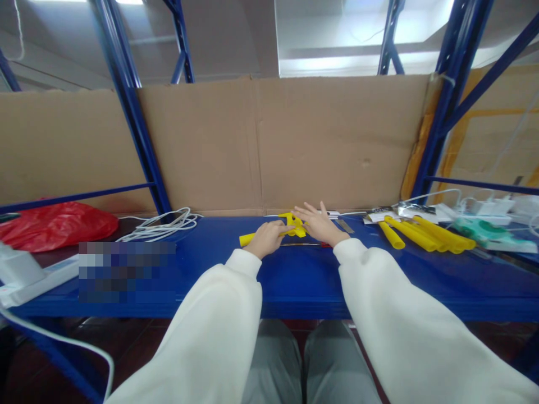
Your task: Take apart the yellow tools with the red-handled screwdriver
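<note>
My left hand (266, 239) is closed around a yellow plastic piece with a tube-like handle (246, 240), whose end sticks out to the left. On its other side, a wider yellow head with cut-outs (297, 225) shows between my hands; the join is hidden under my fingers. My right hand (319, 223) is open, fingers spread, at the right edge of that head. Whether its thumb side touches the head I cannot tell. Just below lies a thin metal shaft with a red handle (325, 244), like a screwdriver. A flat metal strip (345, 226) rests right of my right hand.
Several yellow tubes (415, 233) lie on the right of the blue table (303, 286), near a green and white item (482, 230) and white cables. On the left are a coiled white cable (168, 224), red plastic bag (71, 224) and power strip (46, 278). Cardboard (202, 146) stands behind.
</note>
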A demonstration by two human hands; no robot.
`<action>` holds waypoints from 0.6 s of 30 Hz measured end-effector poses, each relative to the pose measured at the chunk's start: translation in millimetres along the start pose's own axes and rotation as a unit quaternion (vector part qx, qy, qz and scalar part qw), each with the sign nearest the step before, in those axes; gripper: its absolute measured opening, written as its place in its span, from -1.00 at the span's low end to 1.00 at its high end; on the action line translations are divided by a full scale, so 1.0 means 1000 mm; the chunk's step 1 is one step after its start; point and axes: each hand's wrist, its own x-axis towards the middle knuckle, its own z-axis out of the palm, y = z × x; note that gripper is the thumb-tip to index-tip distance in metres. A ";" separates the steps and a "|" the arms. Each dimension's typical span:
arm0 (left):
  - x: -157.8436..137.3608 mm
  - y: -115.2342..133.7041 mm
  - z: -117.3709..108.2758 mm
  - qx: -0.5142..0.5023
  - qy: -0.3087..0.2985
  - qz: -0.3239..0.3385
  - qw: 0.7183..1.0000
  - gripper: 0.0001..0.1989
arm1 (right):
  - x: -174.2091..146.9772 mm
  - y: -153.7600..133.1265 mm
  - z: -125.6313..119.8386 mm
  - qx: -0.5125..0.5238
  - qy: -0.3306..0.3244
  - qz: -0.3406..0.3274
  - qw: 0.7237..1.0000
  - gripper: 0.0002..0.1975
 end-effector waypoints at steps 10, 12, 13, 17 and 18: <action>-0.001 0.005 -0.005 0.011 -0.024 -0.015 1.000 -0.44 | 0.001 -0.004 -0.004 0.007 -0.014 -0.008 1.000 -0.62; -0.001 0.004 -0.004 0.007 -0.025 -0.017 1.000 -0.44 | 0.002 -0.002 -0.004 0.023 -0.008 0.004 1.000 -0.65; -0.001 0.004 -0.004 0.004 -0.026 -0.017 1.000 -0.45 | 0.002 -0.001 -0.004 0.035 -0.008 0.007 0.999 -0.67; 0.001 0.002 0.000 -0.015 -0.016 -0.019 1.000 -0.47 | 0.003 0.004 -0.001 0.101 0.000 0.035 0.994 -0.74; 0.001 0.001 0.000 -0.023 -0.009 -0.020 0.999 -0.47 | 0.003 0.005 0.000 0.122 0.013 0.050 0.991 -0.77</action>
